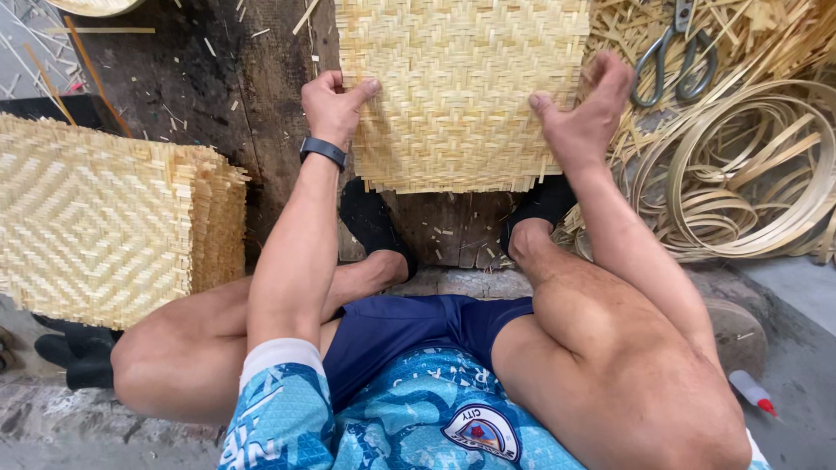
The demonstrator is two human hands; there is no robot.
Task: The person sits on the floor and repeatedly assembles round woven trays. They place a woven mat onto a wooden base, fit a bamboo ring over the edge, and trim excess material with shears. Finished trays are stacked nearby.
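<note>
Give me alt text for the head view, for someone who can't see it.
Seen from above, a seated person presses a woven bamboo mat flat on a dark wooden board, left hand on its left edge, right hand on its right. A stack of finished mats sits left; scissors and coiled bamboo strips lie right.

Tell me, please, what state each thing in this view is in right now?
Woven mat: flat on the dark board, near edge frayed with loose strip ends.
Left hand: pressing the mat's left edge.
Right hand: pressing the mat's right edge.
Stack of mats: piled, untouched.
Scissors: lying on scrap strips, handles toward the person; blades out of view.
Bamboo strips: coiled in loops.
</note>
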